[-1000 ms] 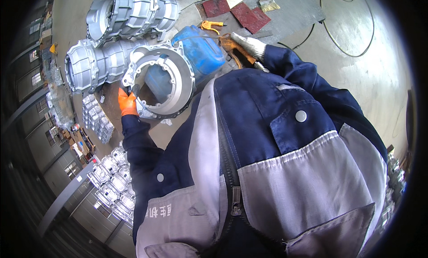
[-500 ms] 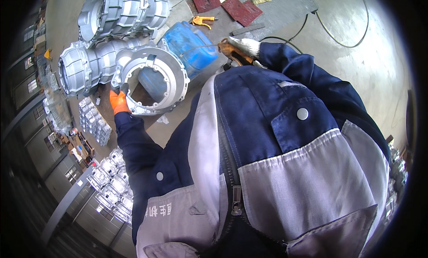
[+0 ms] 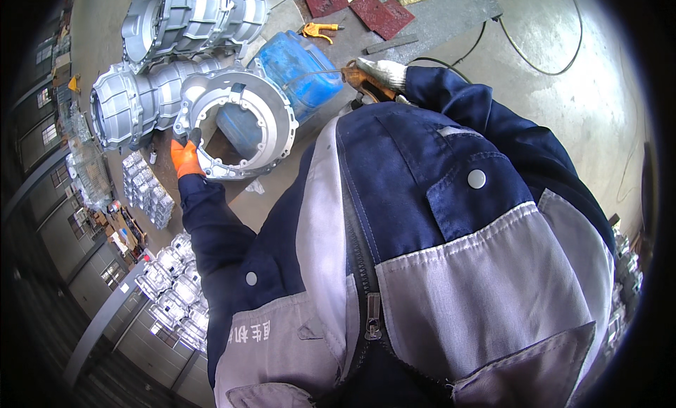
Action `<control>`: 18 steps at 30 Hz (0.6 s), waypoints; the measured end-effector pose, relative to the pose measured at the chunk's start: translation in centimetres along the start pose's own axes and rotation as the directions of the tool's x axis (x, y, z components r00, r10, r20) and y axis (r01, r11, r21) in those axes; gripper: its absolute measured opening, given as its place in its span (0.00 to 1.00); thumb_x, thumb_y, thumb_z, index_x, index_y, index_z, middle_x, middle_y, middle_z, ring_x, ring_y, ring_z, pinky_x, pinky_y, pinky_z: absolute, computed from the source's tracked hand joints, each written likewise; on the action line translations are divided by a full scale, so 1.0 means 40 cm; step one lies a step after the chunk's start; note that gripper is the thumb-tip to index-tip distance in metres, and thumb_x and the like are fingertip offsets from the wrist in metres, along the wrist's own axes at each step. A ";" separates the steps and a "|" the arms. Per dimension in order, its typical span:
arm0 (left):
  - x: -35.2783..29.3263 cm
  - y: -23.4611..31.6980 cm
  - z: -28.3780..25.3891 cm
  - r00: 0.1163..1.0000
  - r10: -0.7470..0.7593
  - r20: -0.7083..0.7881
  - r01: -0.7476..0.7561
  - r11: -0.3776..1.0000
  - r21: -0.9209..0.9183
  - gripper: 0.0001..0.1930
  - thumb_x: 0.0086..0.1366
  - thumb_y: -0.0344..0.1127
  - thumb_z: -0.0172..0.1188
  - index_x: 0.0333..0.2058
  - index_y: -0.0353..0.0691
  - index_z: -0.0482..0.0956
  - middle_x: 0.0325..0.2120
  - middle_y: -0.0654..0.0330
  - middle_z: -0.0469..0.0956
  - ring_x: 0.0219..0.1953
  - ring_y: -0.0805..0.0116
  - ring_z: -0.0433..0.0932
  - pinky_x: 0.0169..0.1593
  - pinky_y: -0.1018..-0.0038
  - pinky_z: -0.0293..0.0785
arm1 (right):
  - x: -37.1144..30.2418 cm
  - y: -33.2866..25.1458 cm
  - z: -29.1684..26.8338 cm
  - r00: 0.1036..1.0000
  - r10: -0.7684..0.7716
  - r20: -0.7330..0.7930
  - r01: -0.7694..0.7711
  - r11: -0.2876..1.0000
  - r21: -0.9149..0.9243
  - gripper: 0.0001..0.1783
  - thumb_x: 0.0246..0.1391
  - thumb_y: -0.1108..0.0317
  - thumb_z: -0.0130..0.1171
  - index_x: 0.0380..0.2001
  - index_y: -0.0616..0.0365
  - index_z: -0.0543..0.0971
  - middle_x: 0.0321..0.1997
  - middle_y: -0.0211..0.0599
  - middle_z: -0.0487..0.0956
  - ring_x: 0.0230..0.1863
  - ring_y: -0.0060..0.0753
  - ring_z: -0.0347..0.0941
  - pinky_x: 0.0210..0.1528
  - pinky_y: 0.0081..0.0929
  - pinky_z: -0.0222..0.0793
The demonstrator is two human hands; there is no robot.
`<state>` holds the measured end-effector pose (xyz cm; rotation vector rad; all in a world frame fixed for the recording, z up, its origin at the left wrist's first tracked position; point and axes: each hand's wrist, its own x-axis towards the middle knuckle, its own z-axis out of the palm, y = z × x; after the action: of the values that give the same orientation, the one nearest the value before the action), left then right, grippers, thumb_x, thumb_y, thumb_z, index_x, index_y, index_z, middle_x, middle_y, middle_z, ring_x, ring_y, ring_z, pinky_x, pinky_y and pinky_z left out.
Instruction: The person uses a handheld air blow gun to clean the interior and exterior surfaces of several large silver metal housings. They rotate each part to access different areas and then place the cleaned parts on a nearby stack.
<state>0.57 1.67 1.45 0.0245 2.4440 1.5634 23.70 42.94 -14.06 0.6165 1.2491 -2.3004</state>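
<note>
My left hand, in an orange glove with dark fingertips, is closed on the rim of a silver ring-shaped metal housing. The housing's wide round opening faces up toward me. To the right, my right hand, in a white glove, is wrapped round a worn orange-brown hand-held power tool. From this tool a thin rod reaches left toward the housing, passing over a blue plastic drum. Whether the rod's tip touches the housing I cannot tell. My body hides the tool's lower part.
Large silver ribbed housings lie on their sides at the far left. Beyond the drum are a yellow air blow gun and dark red mats. A black hose loops across the floor at right. Stacked castings stand at left.
The view has shifted very slightly. Both hands keep their grips, and the housing and the tool stay almost where they were.
</note>
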 end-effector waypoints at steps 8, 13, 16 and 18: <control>-0.001 0.004 0.003 0.999 0.036 0.008 -0.036 0.999 -0.003 0.22 0.48 0.25 0.65 0.45 0.36 0.72 0.36 0.64 0.75 0.35 0.76 0.72 0.38 0.80 0.66 | 0.013 0.001 -0.003 0.998 0.059 0.024 -0.061 0.995 0.083 0.27 0.54 0.43 0.44 0.35 0.58 0.74 0.29 0.34 0.76 0.24 0.24 0.71 0.27 0.20 0.69; 0.000 0.000 0.004 0.999 0.049 0.008 -0.050 0.999 0.023 0.22 0.48 0.25 0.64 0.44 0.36 0.72 0.37 0.64 0.75 0.35 0.76 0.72 0.38 0.80 0.66 | 0.023 0.006 -0.004 0.997 0.018 -0.071 -0.021 0.999 -0.038 0.25 0.56 0.44 0.40 0.34 0.55 0.74 0.26 0.32 0.74 0.23 0.25 0.68 0.26 0.24 0.66; -0.005 -0.001 0.002 1.000 0.011 -0.008 -0.011 0.999 0.030 0.21 0.48 0.26 0.64 0.44 0.35 0.72 0.37 0.63 0.75 0.37 0.73 0.72 0.42 0.78 0.66 | 0.038 0.001 -0.015 0.998 0.033 0.055 -0.043 0.979 0.197 0.25 0.54 0.43 0.44 0.32 0.55 0.76 0.27 0.31 0.75 0.24 0.23 0.69 0.27 0.22 0.66; -0.012 -0.002 0.007 0.998 0.000 -0.068 0.003 0.999 0.054 0.22 0.48 0.26 0.65 0.44 0.35 0.72 0.37 0.62 0.75 0.38 0.72 0.72 0.43 0.76 0.65 | 0.035 -0.020 -0.029 1.000 0.009 0.024 -0.013 0.984 0.179 0.25 0.54 0.44 0.45 0.33 0.55 0.76 0.27 0.31 0.75 0.24 0.22 0.70 0.27 0.21 0.67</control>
<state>1.10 1.83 1.37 -0.0216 2.5379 1.5212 22.30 44.08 -14.90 0.6532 1.0332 -2.4211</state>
